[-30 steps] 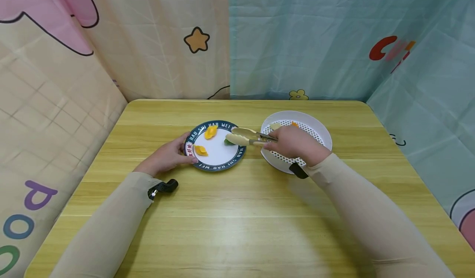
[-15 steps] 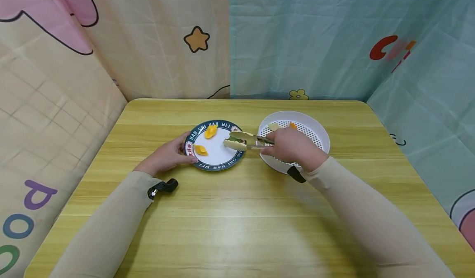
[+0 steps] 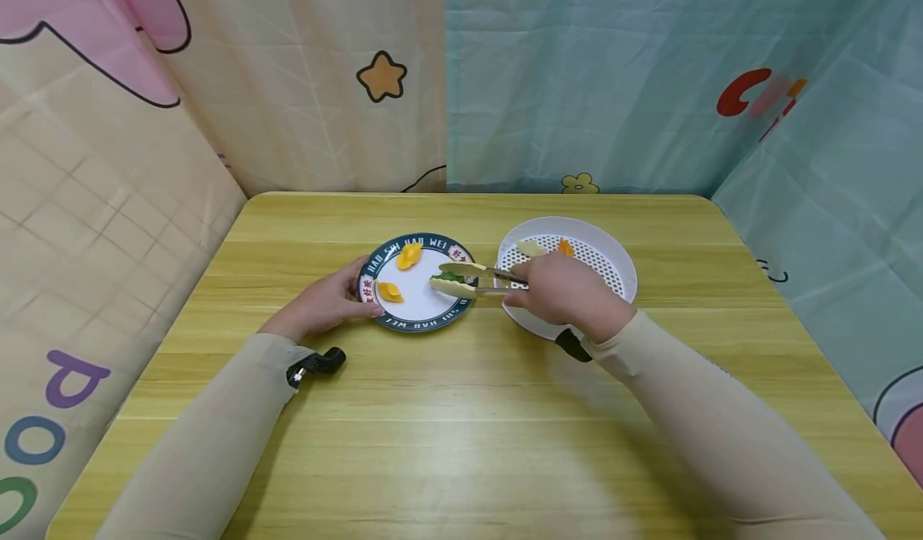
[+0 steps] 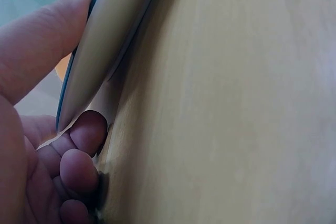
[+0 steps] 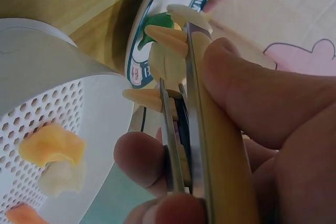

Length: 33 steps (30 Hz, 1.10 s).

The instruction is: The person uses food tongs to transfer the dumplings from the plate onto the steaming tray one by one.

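My left hand (image 3: 320, 308) holds the left rim of a white plate (image 3: 433, 308) with a dark lettered border. In the left wrist view its thumb (image 4: 47, 40) lies on the rim and the fingers curl below. My right hand (image 3: 573, 296) grips tongs (image 3: 465, 269) with pale scalloped tips and metal arms. Those tips stand over the plate's right side, one on either side of a green piece (image 3: 449, 276); whether they squeeze it, I cannot tell. Two yellow dumpling-shaped pieces (image 3: 409, 255) lie on the plate's left half.
Right of the plate stands a white round basket (image 3: 622, 255) with a perforated bottom, partly behind my right hand. It contains a pale piece (image 3: 531, 247) and orange pieces (image 5: 52, 145). Both dishes stand on a wooden table (image 3: 447, 412), with printed curtains (image 3: 577, 75) behind and at the sides.
The tongs' tips have shifted slightly left and toward me, and more of the green piece shows between them. The basket has slid a little left. My left hand has stayed in place.
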Each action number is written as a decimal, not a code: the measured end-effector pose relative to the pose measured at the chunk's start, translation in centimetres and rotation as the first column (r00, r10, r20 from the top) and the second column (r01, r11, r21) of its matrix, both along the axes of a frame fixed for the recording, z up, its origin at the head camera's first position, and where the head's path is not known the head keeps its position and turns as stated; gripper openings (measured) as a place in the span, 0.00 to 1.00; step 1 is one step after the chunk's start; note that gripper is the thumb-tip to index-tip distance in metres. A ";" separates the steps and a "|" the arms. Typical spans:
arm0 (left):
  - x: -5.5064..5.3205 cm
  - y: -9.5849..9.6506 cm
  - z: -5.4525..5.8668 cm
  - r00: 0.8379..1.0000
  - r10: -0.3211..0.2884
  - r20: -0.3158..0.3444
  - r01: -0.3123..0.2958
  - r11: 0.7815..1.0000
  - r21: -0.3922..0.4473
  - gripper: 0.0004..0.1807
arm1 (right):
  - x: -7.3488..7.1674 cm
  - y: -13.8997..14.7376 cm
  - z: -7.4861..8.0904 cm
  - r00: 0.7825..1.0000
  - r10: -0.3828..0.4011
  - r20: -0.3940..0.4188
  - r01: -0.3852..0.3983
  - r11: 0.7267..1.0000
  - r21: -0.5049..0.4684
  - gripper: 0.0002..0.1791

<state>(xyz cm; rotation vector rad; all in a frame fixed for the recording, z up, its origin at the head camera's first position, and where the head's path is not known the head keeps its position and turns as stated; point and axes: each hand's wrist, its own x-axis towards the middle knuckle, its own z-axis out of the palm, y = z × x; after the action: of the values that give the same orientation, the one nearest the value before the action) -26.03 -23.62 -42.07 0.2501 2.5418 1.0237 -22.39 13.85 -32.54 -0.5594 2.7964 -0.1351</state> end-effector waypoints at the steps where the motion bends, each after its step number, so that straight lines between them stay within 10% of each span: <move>1: 0.0 0.0 0.0 1.000 0.000 0.000 0.000 1.000 0.000 0.65 | 0.1 0.0 0.0 1.000 0.001 -0.004 -0.001 1.000 -0.004 0.15; 16: 0.0 0.0 0.0 1.000 -0.006 0.002 0.006 1.000 0.004 0.64 | 1.3 2.1 1.3 0.990 -0.013 -0.140 0.002 0.997 -0.080 0.17; 33: -0.2 -0.1 -0.1 1.000 -0.013 -0.008 0.013 1.000 -0.018 0.65 | 3.5 13.4 1.0 0.967 -0.206 -0.150 0.193 0.977 -0.095 0.22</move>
<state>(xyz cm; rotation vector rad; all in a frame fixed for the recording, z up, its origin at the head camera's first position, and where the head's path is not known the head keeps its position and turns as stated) -26.23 -23.68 -42.14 0.2666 2.5524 0.9962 -18.88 27.22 -31.59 -0.3168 3.0108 -0.2560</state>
